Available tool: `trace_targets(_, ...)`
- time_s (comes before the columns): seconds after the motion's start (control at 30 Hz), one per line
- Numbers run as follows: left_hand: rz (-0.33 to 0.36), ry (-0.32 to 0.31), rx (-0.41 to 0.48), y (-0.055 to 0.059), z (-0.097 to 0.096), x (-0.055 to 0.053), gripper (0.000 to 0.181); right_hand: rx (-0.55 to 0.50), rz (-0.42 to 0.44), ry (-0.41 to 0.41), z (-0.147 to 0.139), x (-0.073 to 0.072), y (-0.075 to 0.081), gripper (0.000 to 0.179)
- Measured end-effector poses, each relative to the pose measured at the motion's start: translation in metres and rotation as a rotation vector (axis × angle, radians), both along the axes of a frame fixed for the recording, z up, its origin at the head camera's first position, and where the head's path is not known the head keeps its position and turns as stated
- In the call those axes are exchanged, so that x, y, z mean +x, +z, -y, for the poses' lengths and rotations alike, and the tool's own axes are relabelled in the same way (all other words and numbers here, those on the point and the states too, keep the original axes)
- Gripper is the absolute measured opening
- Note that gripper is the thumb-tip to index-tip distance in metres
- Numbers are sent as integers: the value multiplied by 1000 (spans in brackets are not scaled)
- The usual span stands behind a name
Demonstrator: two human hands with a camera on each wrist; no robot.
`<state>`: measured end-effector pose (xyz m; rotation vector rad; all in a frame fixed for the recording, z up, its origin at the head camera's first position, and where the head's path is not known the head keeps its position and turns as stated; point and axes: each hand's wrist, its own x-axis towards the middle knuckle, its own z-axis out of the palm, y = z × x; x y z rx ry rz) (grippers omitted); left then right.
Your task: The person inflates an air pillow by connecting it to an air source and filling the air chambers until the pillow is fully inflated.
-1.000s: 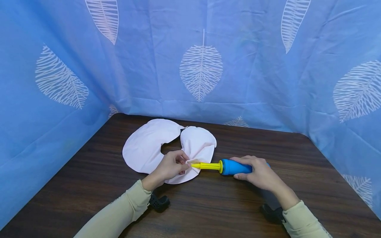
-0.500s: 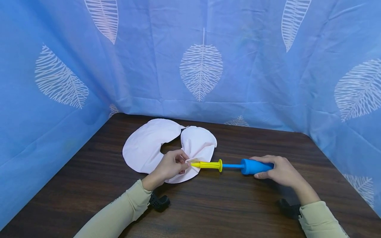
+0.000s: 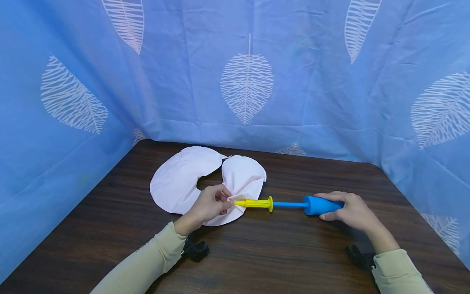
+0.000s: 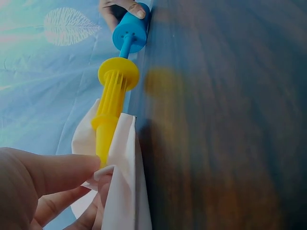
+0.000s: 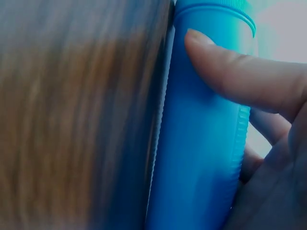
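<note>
A pale pink U-shaped inflatable neck pillow (image 3: 176,179) lies on the table, its right lobe creased around the valve area. My left hand (image 3: 208,204) pinches the pillow fabric where the yellow nozzle (image 4: 106,136) of a hand pump meets it; the exact valve is hidden by thumb and folds. The pump's blue barrel (image 3: 319,205) is drawn away from the yellow end, with the thin blue rod (image 3: 288,204) exposed between them. My right hand (image 3: 352,210) grips that barrel, thumb along its near side and fingers behind it in the right wrist view.
A dark wood-grain table (image 3: 279,257) spreads under everything. Blue curtains (image 3: 301,90) with white leaf prints hang along the back and both sides. Black straps (image 3: 196,250) circle both wrists.
My right hand has pulled the blue barrel rightward, away from the yellow nozzle, and the rod has come into view. My left hand stays at the pillow.
</note>
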<state>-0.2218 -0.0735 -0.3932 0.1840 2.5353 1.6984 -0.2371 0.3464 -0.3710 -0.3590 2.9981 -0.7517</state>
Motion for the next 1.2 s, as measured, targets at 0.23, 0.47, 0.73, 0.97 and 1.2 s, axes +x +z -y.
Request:
trace_targets(0.23,5,5,10,-2,0,-1,10,-11,-47,35,25,2,-2,63)
trace_targets(0.47,2,7,19,-2,1,-1,11,-7,-122,130,72,7,-3,60)
trace_targets(0.73,6,-10,22,-2,0,0,9,0,-141,164,91,12,-3,59)
trace_targets(0.97,10,-12,21,-2,2,-1,10,4,-145,162,91,12,-4,59)
trace_targets(1.2,16,-35,47,-3,0,-2,11,19,-120,172,79,10,-1,60)
